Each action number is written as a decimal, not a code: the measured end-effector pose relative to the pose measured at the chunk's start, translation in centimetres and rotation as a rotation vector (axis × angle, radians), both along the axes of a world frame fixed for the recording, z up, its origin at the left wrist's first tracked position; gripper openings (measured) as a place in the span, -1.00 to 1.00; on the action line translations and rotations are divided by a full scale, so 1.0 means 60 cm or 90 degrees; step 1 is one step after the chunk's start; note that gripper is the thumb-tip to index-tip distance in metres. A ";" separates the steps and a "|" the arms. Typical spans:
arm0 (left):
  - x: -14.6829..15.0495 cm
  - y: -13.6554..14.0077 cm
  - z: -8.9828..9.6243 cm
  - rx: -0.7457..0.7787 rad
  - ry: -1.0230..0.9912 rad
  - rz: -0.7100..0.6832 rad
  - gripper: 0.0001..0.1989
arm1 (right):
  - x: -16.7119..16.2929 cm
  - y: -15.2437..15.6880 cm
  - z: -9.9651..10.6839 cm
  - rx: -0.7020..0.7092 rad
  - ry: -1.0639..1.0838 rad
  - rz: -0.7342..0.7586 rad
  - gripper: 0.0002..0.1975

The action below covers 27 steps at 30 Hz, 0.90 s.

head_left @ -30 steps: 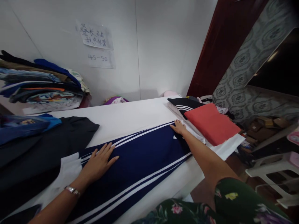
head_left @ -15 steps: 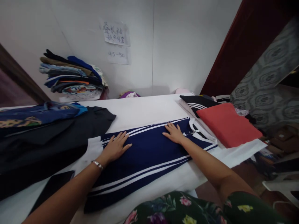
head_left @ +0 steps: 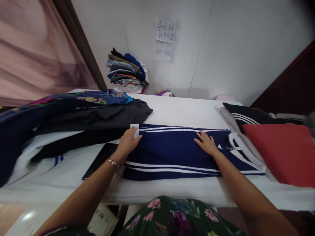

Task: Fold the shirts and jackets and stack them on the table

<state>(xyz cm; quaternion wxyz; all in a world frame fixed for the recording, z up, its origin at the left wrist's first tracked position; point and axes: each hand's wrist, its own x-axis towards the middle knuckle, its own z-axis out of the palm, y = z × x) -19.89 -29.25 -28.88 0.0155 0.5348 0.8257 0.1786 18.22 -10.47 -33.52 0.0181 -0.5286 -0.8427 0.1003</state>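
- The shirt is laid out flat on the desk, straight in front of the wearer, and lies directly under both hands.
- Its long axis is set from left to right, roughly along the near edge of the desk; the same line is marked by the white stripes on its near and far sides.
- The left end is covered by the left hand. The thumb is held apart from the fingers, and a white edge is seen between them; no grip on it can be made out.
- The right hand is rested palm down on the shirt, fingers spread, nothing clamped. It is placed right of the middle, short of the collar.
- The collar is thus found to the right of the right hand, which is much the nearer one; the opposite end is reached only by the left.
- Past the collar, a red cloth is set on the right.
- Beyond the left hand, a dark garment is spread, with a black flat object partly hidden by the left forearm.
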 end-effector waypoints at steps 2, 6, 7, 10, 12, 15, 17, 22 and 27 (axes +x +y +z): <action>0.002 -0.030 -0.009 0.022 -0.069 0.050 -0.43 | -0.003 -0.006 0.006 -0.010 0.026 -0.011 -0.40; 0.017 -0.067 -0.021 0.053 -0.183 0.098 -0.42 | -0.036 -0.058 0.037 0.003 0.097 0.076 -0.40; 0.021 -0.072 -0.022 0.063 -0.187 0.101 -0.42 | -0.049 -0.078 0.045 0.011 0.112 0.126 -0.40; 0.028 -0.082 -0.021 0.078 -0.165 0.103 -0.39 | -0.086 -0.141 0.052 0.011 0.111 0.276 -0.39; 0.029 -0.089 -0.017 0.069 -0.159 0.105 -0.39 | -0.102 -0.172 0.043 0.008 0.073 0.336 -0.37; 0.029 -0.107 -0.009 0.042 -0.181 0.148 -0.39 | -0.109 -0.191 0.025 0.027 0.032 0.356 -0.37; 0.028 -0.122 -0.005 0.011 -0.207 0.197 -0.38 | -0.105 -0.192 0.020 0.032 0.034 0.355 -0.38; 0.027 -0.161 -0.003 -0.042 -0.253 0.248 -0.38 | -0.106 -0.206 0.032 0.049 0.107 0.385 -0.44; 0.031 -0.182 -0.005 -0.012 -0.271 0.252 -0.41 | -0.125 -0.249 0.038 0.043 0.138 0.506 -0.53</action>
